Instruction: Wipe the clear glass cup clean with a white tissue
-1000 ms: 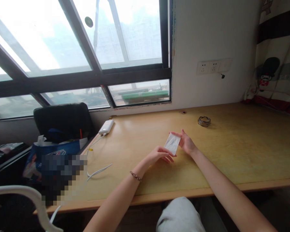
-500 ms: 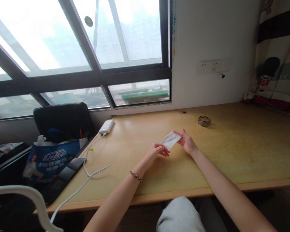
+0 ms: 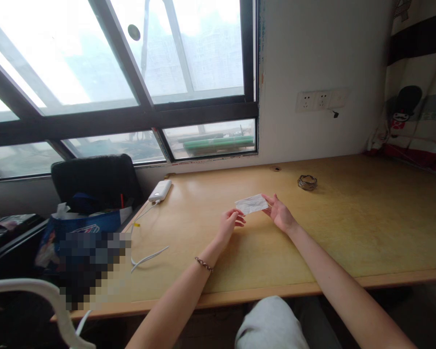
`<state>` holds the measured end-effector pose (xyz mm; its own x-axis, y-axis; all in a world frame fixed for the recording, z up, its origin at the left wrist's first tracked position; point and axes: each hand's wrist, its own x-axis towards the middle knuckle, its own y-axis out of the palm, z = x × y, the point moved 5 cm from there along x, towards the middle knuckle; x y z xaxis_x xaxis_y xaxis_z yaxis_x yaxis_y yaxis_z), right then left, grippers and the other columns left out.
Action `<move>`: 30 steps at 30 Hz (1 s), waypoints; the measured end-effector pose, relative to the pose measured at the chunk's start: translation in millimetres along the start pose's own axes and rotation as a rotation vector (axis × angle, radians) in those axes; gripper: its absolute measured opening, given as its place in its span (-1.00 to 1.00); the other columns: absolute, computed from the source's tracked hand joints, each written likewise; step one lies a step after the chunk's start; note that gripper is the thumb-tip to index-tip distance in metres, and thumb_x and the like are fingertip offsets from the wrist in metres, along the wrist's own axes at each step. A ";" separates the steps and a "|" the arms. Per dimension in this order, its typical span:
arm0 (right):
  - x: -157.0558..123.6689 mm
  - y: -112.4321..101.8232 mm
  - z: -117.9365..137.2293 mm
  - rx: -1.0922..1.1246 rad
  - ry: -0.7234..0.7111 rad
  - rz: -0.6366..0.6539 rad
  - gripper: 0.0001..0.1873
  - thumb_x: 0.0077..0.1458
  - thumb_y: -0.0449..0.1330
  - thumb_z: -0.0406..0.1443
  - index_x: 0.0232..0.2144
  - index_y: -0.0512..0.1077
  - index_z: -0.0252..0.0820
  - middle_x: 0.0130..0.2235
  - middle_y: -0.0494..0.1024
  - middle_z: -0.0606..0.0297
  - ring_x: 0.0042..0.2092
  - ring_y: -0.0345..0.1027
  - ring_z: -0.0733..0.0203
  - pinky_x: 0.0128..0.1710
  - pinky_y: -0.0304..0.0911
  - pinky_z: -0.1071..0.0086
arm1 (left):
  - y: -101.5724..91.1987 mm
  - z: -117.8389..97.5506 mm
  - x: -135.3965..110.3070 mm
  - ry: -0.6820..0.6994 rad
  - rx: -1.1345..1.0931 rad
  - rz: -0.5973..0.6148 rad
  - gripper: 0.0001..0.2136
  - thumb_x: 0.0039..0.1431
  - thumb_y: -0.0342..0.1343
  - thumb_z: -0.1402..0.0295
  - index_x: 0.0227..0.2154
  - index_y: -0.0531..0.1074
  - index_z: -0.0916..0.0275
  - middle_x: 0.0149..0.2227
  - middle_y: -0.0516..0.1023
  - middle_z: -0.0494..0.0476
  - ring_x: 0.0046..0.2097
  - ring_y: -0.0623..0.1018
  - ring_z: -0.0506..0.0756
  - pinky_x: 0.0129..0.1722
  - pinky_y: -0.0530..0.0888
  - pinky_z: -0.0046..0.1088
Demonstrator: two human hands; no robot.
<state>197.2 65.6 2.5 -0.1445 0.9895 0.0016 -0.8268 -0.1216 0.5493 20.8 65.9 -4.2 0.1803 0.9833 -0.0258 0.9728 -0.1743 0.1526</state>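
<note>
A small white rectangular sachet (image 3: 251,204) is held just above the middle of the wooden desk (image 3: 366,228). My right hand (image 3: 280,214) pinches its right end between thumb and fingers. My left hand (image 3: 229,224) pinches its left end with curled fingers. The sachet lies nearly level, long side running left to right. A beaded bracelet (image 3: 204,263) sits on my left wrist.
A metal bangle (image 3: 307,182) lies at the back right of the desk. A white power bank (image 3: 160,190) with a white cable (image 3: 148,257) sits at the back left. A blue bag (image 3: 76,237) and black chair (image 3: 94,182) stand left. Wall sockets (image 3: 321,100) are behind.
Both hands have turned the sachet from a steep tilt to nearly level and lifted it slightly toward the window. My left hand moved left and up along it.
</note>
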 end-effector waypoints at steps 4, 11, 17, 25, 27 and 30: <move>1.1 -2.1 1.8 -0.012 -0.028 -0.027 -0.54 0.06 -0.10 -0.04 -0.13 0.31 -0.17 -0.06 0.38 0.26 -0.10 0.29 0.29 -0.13 0.20 0.45 | -1.7 0.2 0.4 0.019 0.006 -0.014 -0.80 -0.13 0.00 0.30 -0.48 0.33 0.36 -0.42 0.42 0.16 -0.52 0.45 -0.01 -0.56 0.41 -0.51; 6.6 -19.1 4.7 -0.212 -0.096 -0.213 -0.46 0.00 -0.08 0.02 -0.14 0.33 -0.24 -0.09 0.41 0.17 -0.07 0.28 0.17 -0.09 0.18 0.31 | -5.8 0.6 1.6 0.052 0.045 -0.026 -0.79 -0.08 -0.03 0.30 -0.47 0.35 0.38 -0.37 0.44 0.21 -0.51 0.45 -0.02 -0.56 0.41 -0.52; -3.3 -28.7 27.8 -1.077 -0.473 -0.549 -0.48 0.01 -0.06 -0.02 -0.16 0.37 -0.28 0.01 0.29 0.06 0.07 0.07 0.06 0.06 -0.05 0.18 | -4.5 0.3 1.4 0.058 0.082 -0.015 -0.79 -0.05 -0.05 0.30 -0.47 0.36 0.36 -0.36 0.45 0.20 -0.52 0.45 -0.03 -0.56 0.41 -0.52; -14.5 16.8 -7.5 -1.701 -0.501 -0.179 -0.51 0.12 -0.18 -0.13 -0.11 0.32 -0.34 -0.04 0.33 0.03 0.03 0.11 0.10 0.02 0.01 0.26 | 6.0 -6.6 -7.8 0.362 0.596 0.046 -0.81 0.03 -0.11 0.41 -0.45 0.40 0.31 -0.45 0.46 0.12 -0.40 0.46 -0.01 -0.39 0.41 -0.50; -16.8 23.5 -24.4 -1.810 -0.432 -0.117 -0.43 0.09 -0.15 -0.07 -0.05 0.26 -0.42 0.03 0.25 -0.04 0.08 0.03 0.02 0.04 -0.03 0.21 | 13.7 -11.0 -15.1 0.489 0.782 0.091 -0.82 0.04 -0.10 0.43 -0.43 0.41 0.28 -0.40 0.47 0.13 -0.35 0.45 0.00 -0.32 0.39 -0.49; -19.1 26.2 -37.1 -1.915 -0.356 -0.094 -0.36 0.06 -0.15 -0.02 -0.04 0.24 -0.47 0.03 0.23 -0.09 0.10 0.00 -0.03 0.05 -0.07 0.17 | 23.5 -14.5 -24.1 0.604 0.956 0.172 -0.82 0.06 -0.11 0.44 -0.40 0.40 0.26 -0.35 0.46 0.13 -0.31 0.44 0.01 -0.27 0.37 -0.49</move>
<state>158.1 40.7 -14.1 -0.1760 0.9349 0.3081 -0.2633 0.2568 -0.9299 37.2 38.9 14.3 0.4735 0.7624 0.4410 0.7011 -0.0232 -0.7127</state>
